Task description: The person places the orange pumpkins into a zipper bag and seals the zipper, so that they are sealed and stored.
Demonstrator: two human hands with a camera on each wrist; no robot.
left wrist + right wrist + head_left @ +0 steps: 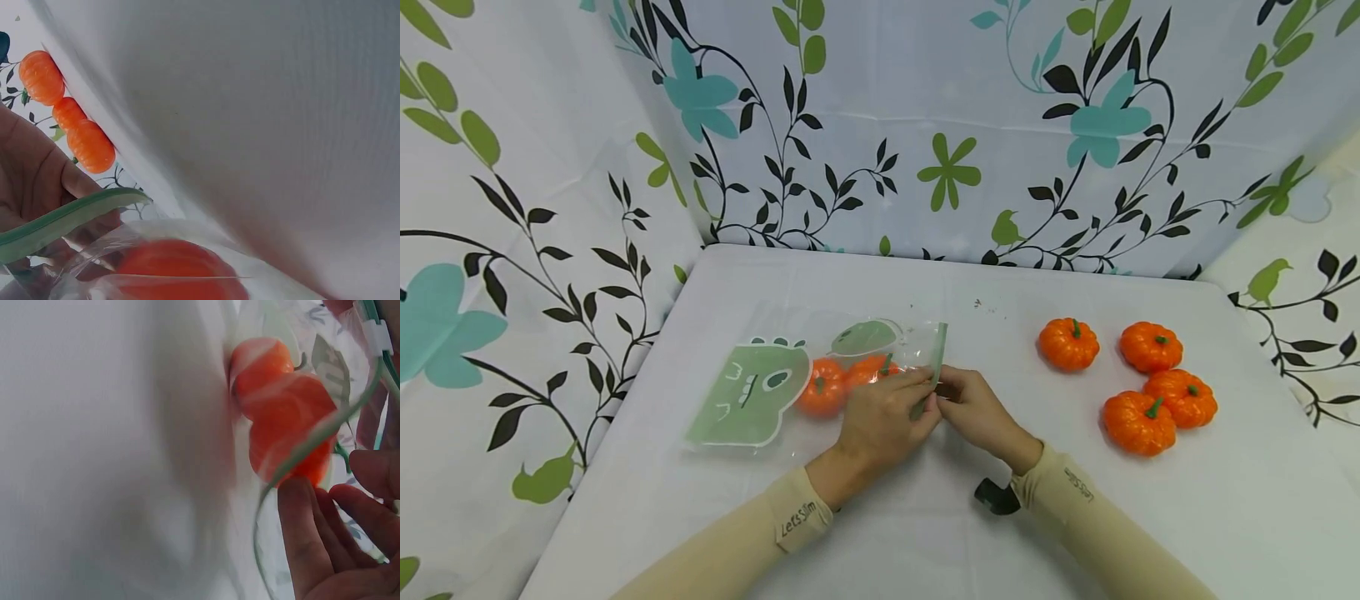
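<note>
A clear zip bag with a green cartoon print lies flat on the table, two orange toy pumpkins inside it. The left hand reaches over the bag's right end and pinches its green zip edge. Close beside it, the right hand has its fingertips at the mouth of the bag. The right wrist view shows fairly straight fingers near the bowed zip strip, with a white slider above. Exact finger contact is partly hidden by the strip and bag.
Several loose orange toy pumpkins stand on the right side of the white table. A small black object lies near the right sleeve. Dark specks lie toward the back. Patterned curtains surround the table.
</note>
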